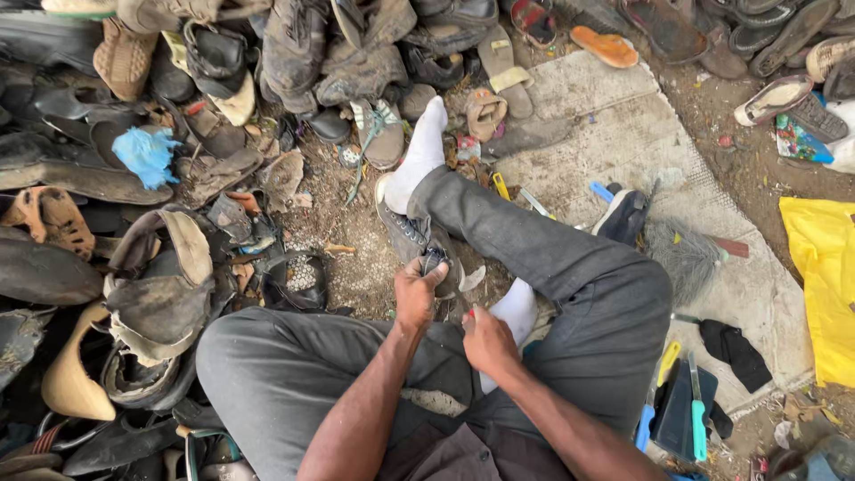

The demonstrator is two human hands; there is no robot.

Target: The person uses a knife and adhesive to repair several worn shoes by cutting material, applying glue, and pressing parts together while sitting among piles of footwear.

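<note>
I sit on the ground with my legs crossed, in grey trousers and white socks. A worn grey sneaker point(411, 233) lies under my outstretched leg, sole down on the dirt. My left hand point(417, 292) grips its heel end from above. My right hand point(487, 340) is closed just to the right, near my other socked foot point(517, 312); something small and red shows at its thumb, too small to identify.
A large heap of old shoes and sandals point(160, 178) fills the left and top. To the right lie a brush point(686, 254), a yellow bag point(824, 276), a black cloth point(735, 352) and blue-handled tools point(696, 414) on a worn mat point(614, 116).
</note>
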